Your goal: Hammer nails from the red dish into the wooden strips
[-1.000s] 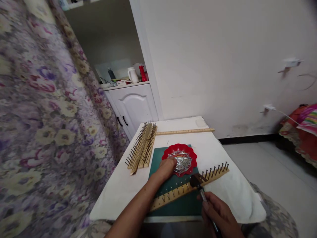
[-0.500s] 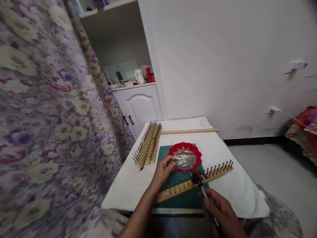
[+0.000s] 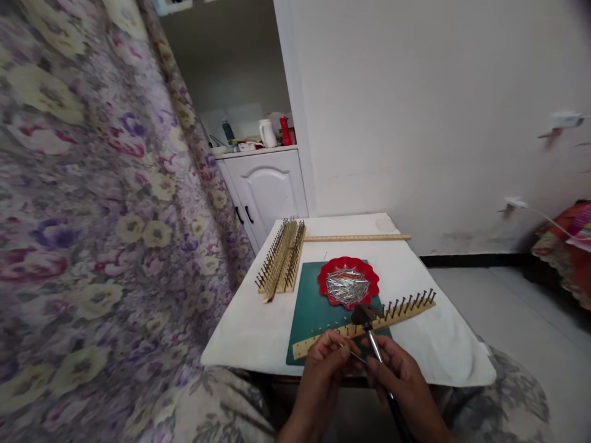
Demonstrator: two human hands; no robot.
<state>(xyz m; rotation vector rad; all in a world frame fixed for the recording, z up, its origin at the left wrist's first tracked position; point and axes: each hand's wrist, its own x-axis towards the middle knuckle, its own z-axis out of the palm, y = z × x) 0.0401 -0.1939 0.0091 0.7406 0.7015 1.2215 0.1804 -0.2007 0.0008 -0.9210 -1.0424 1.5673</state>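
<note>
My left hand (image 3: pixel 325 363) pinches a thin nail (image 3: pixel 354 355) near the front edge of the green mat (image 3: pixel 310 311), close to my right hand. My right hand (image 3: pixel 402 378) is closed round the metal handle of a small hammer (image 3: pixel 365 318), whose dark head rests over the wooden strip (image 3: pixel 401 315). That strip lies slantwise across the mat and carries a row of upright nails along its right half. A red scalloped dish (image 3: pixel 348 282) full of loose nails sits just behind it.
Two finished wooden strips with nail rows (image 3: pixel 281 260) lie at the left of the white table (image 3: pixel 240 335). A wooden ruler (image 3: pixel 357 237) lies at the back edge. A flowered curtain (image 3: pixel 92 215) hangs at left; a white cabinet (image 3: pixel 268 187) stands behind.
My left hand left the red dish with a nail and came back to the near end of the strip, beside my right hand. The hammer stayed in my right hand.
</note>
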